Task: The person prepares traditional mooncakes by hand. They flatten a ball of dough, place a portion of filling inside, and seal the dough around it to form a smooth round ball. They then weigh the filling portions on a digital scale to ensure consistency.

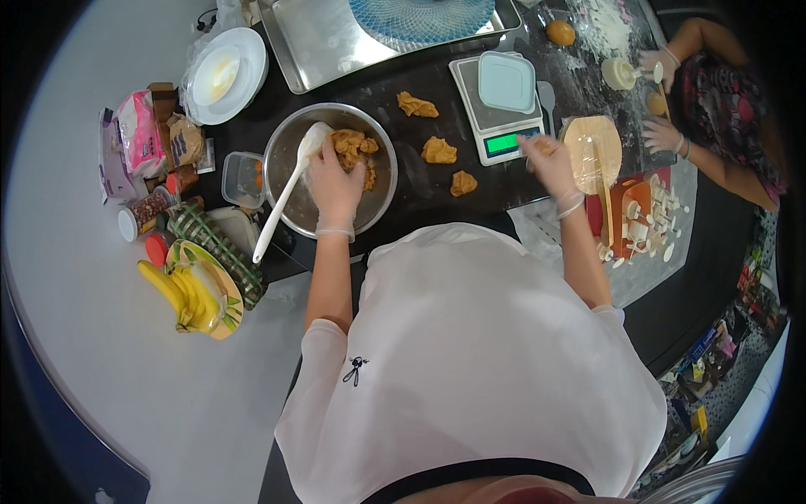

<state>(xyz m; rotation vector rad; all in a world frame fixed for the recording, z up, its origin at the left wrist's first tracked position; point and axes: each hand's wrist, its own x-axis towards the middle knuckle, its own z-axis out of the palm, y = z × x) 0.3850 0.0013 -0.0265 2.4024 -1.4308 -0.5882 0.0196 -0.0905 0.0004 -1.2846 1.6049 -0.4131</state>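
My gloved left hand (pixel 337 179) reaches into a steel mixing bowl (pixel 386 195), its fingers on the brown dough (pixel 352 146). A white spatula (pixel 286 198) leans on the bowl's rim beside that hand. To the right, my gloved right hand (pixel 553 167) is at the front corner of a digital kitchen scale (pixel 466 82), its fingers pinched around what looks like a small bit of dough. A pale blue square lid (pixel 507 82) rests on the scale, whose display is lit green. Three torn dough lumps (pixel 439 150) lie on the dark table between bowl and scale.
Across the table, a co-worker's gloved hands (pixel 661 135) work near a mooncake press (pixel 618 74) and a round dough ball (pixel 560 33). A wooden paddle (pixel 592 151) overlaps an orange container (pixel 636 195). A metal tray (pixel 315 44), plates (pixel 252 82), a plastic tub (pixel 242 179) and bananas (pixel 195 293) surround the bowl.
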